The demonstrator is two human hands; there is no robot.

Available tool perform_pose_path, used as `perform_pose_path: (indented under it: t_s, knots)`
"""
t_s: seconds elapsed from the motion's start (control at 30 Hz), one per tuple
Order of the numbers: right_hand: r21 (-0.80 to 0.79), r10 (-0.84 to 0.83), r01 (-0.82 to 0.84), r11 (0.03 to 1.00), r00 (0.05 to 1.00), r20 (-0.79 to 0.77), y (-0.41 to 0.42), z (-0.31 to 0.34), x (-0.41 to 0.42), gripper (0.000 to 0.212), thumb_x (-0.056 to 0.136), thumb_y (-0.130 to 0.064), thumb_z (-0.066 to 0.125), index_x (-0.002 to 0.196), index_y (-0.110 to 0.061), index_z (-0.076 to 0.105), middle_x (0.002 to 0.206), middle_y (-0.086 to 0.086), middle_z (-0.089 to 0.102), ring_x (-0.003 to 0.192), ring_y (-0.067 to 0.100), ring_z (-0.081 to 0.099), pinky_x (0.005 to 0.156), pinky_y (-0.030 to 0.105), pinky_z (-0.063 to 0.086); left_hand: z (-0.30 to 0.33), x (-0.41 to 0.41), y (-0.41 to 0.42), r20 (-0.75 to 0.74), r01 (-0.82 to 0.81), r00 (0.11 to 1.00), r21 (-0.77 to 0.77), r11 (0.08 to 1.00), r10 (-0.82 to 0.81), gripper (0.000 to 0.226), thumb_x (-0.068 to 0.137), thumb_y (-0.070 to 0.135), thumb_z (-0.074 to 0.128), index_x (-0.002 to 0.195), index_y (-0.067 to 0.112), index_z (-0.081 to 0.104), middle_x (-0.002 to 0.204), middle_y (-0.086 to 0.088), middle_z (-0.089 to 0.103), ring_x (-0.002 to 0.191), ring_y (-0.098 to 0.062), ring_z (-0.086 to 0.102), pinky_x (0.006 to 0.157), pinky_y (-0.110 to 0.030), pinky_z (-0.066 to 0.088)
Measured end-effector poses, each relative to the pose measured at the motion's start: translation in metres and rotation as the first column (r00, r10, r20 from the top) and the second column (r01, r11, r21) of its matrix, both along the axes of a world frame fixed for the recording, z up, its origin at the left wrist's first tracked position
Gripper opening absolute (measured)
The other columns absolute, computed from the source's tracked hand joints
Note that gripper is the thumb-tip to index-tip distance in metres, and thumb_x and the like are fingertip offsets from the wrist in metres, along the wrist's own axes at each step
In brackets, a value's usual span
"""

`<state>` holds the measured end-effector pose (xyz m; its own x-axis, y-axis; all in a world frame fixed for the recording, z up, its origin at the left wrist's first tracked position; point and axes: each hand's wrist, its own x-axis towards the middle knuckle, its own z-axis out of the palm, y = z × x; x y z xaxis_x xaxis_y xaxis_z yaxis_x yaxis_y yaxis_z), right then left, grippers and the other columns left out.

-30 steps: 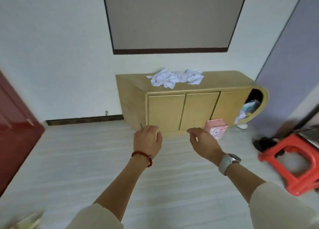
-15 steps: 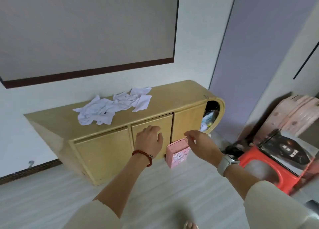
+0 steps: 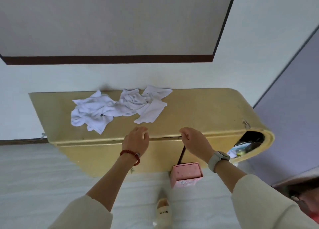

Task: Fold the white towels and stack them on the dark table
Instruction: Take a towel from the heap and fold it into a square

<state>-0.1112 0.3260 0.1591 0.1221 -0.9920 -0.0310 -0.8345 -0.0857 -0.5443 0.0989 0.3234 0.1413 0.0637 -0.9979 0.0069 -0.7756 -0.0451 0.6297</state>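
White towels (image 3: 120,107) lie crumpled and unfolded in a loose heap on top of the yellow cabinet (image 3: 203,108), just beyond the fingertips of both hands and a little to the left of them. The left hand (image 3: 137,140) hangs over the cabinet's front edge with its fingers (image 3: 144,131) loosely curved and spread, holding nothing; the nearest towel corner lies just ahead of them, not touching. The right hand (image 3: 195,141) hovers beside it at the same edge, fingers (image 3: 183,133) bent downward and relaxed, also holding nothing. A gap separates the two hands.

Behind the left hand, a red bead bracelet (image 3: 131,154) circles the wrist; behind the right, a pale watch (image 3: 218,159) sits on the wrist. Both forearms run back into cream sleeves (image 3: 269,203).

Below the right hand, a cabinet door stands slightly ajar, showing a dark slit, and a pink box (image 3: 186,176) rests on the floor (image 3: 34,185) against the cabinet's front. To the right of the right hand, the cabinet's rounded end has an open hole (image 3: 248,142) with items inside that are too blurred to make out. Nearer the person than the hands, a pale slipper (image 3: 163,209) stands on the light floor. Beyond the towels, a large framed panel (image 3: 112,21) hangs on the white wall.
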Motion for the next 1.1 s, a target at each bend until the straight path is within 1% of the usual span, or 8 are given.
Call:
perform_pose_path:
  t_s: [0.2, 0.37, 0.63, 0.73, 0.83, 0.93, 1.0, 1.1]
  knots:
    - [0.092, 0.17, -0.165, 0.982, 0.985, -0.042, -0.121, -0.051, 0.016, 0.029, 0.094, -0.013, 0.04, 0.116, -0.012, 0.058, 0.114, 0.004, 0.061, 0.1, 0.023, 0.057, 0.085, 0.031, 0.042, -0.07, 0.008, -0.1, -0.152, -0.207, 0.961, 0.153, 0.966, 0.23, 0.026, 0.092, 0.018, 0.048, 0.114, 0.012, 0.06, 0.115, -0.008, 0.06, 0.102, -0.025, 0.058, 0.091, -0.034, 0.045]
    - [0.209, 0.318, -0.293, 0.933, 0.943, -0.095, -0.204, -0.09, 0.042, 0.026, 0.093, -0.01, 0.038, 0.112, -0.009, 0.055, 0.111, 0.006, 0.058, 0.088, 0.023, 0.053, 0.074, 0.034, 0.043, -0.118, 0.013, -0.164, -0.135, -0.355, 0.907, 0.266, 0.896, 0.399, 0.031, 0.093, 0.013, 0.045, 0.122, 0.009, 0.055, 0.127, -0.011, 0.051, 0.115, -0.027, 0.048, 0.098, -0.035, 0.039]
    - [0.265, 0.511, -0.472, 0.841, 0.854, -0.097, -0.274, -0.129, 0.059, 0.036, 0.095, -0.012, 0.038, 0.13, -0.016, 0.046, 0.13, 0.001, 0.049, 0.116, 0.016, 0.048, 0.088, 0.032, 0.046, -0.181, 0.017, -0.22, 0.073, -0.544, 0.829, 0.336, 0.769, 0.554, 0.037, 0.088, 0.023, 0.055, 0.123, 0.013, 0.053, 0.127, -0.009, 0.047, 0.118, -0.028, 0.037, 0.095, -0.038, 0.034]
    - [0.224, 0.562, -0.53, 0.818, 0.819, -0.116, -0.294, -0.136, 0.063, 0.036, 0.095, -0.009, 0.038, 0.129, -0.015, 0.047, 0.13, 0.001, 0.049, 0.119, 0.017, 0.045, 0.088, 0.031, 0.045, -0.184, 0.015, -0.223, 0.04, -0.561, 0.809, 0.35, 0.75, 0.586, 0.027, 0.087, 0.017, 0.054, 0.113, 0.013, 0.059, 0.116, -0.008, 0.053, 0.111, -0.027, 0.043, 0.091, -0.036, 0.036]
    - [0.12, 0.662, -0.651, 0.749, 0.736, -0.142, -0.31, -0.142, 0.077, 0.044, 0.089, -0.004, 0.044, 0.132, -0.014, 0.046, 0.138, 0.002, 0.044, 0.128, 0.021, 0.039, 0.093, 0.035, 0.041, -0.172, 0.01, -0.213, -0.156, -0.537, 0.801, 0.239, 0.809, 0.578, 0.018, 0.086, 0.008, 0.055, 0.101, 0.007, 0.065, 0.104, -0.006, 0.054, 0.093, -0.024, 0.054, 0.082, -0.035, 0.046]
    - [0.156, 0.813, -0.802, 0.576, 0.543, -0.209, -0.319, -0.144, 0.089, 0.052, 0.085, -0.006, 0.048, 0.134, -0.021, 0.042, 0.144, -0.004, 0.039, 0.136, 0.016, 0.029, 0.109, 0.043, 0.021, -0.151, -0.004, -0.195, -0.205, -0.517, 0.837, 0.011, 0.856, 0.508, 0.013, 0.083, 0.007, 0.058, 0.089, 0.01, 0.069, 0.093, 0.001, 0.062, 0.082, -0.011, 0.056, 0.07, -0.026, 0.048]
    - [0.234, 0.862, -0.834, 0.5, 0.453, -0.227, -0.322, -0.14, 0.084, 0.038, 0.087, -0.013, 0.045, 0.123, -0.024, 0.05, 0.126, -0.007, 0.054, 0.126, 0.012, 0.04, 0.114, 0.046, 0.007, -0.136, -0.018, -0.183, -0.191, -0.509, 0.854, -0.112, 0.853, 0.484, 0.012, 0.079, 0.009, 0.057, 0.083, 0.011, 0.068, 0.086, 0.002, 0.065, 0.076, -0.007, 0.055, 0.064, -0.017, 0.045]
    - [0.137, 0.877, -0.877, 0.461, 0.426, -0.223, -0.33, -0.128, 0.054, 0.023, 0.085, -0.026, 0.04, 0.095, -0.018, 0.059, 0.088, -0.006, 0.065, 0.092, 0.016, 0.06, 0.11, 0.049, 0.018, -0.119, -0.04, -0.172, -0.225, -0.602, 0.794, -0.156, 0.783, 0.565, 0.013, 0.08, 0.008, 0.054, 0.083, 0.01, 0.067, 0.085, 0.004, 0.064, 0.072, -0.007, 0.054, 0.058, -0.017, 0.045]
